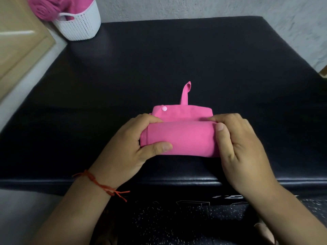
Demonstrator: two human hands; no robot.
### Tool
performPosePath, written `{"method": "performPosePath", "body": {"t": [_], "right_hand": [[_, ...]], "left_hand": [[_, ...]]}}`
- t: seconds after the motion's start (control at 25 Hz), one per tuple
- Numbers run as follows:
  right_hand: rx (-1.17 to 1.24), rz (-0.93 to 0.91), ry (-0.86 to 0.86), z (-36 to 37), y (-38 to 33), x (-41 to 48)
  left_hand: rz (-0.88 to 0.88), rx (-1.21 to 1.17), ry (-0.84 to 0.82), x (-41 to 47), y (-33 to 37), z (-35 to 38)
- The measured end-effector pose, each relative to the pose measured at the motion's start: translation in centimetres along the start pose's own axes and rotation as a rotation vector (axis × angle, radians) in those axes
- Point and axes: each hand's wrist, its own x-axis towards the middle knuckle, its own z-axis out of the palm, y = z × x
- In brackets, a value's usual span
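Pink cloth bag [182, 138], partly rolled, lies near the front edge of a black padded table [177, 59]. Rolled part sits nearest the person; the flat, unrolled part lies beyond it, touching the roll. A pale snap button [164, 108] shows on the flat part, toward its left corner. A narrow strap loop [185, 92] sticks out from the far edge, pointing away.

Left hand [131, 144] grips the roll's left end: fingers curled over the top, thumb pressed on the near face. Right hand [237, 144] grips the right end the same way, fingers over the top, thumb on the roll's end. Hands apart, one at each end.

Red thread band [99, 184] on the left wrist.

White perforated basket [79, 27] at the far left corner, holding more pink cloth [46, 7].
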Motion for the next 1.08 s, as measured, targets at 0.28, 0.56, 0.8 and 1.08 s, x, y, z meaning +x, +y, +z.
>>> {"method": "performPosePath", "body": {"t": [0.28, 0.56, 0.8, 1.08], "right_hand": [[-0.011, -0.178, -0.137, -0.7, 0.3, -0.9], [0.009, -0.121, -0.138, -1.1, -0.1, 0.1], [0.179, 0.009, -0.154, -1.4, -1.1, 0.9], [0.055, -0.092, -0.141, -1.4, -0.9, 0.7]], "left_hand": [[-0.109, 0.012, 0.059, 0.3, 1.2, -0.1], [0.062, 0.121, 0.147, 0.3, 1.4, 0.5], [0.175, 0.199, -0.012, -0.5, 0.4, 0.2], [0.074, 0.134, -0.017, 0.0, 1.1, -0.3]]}}
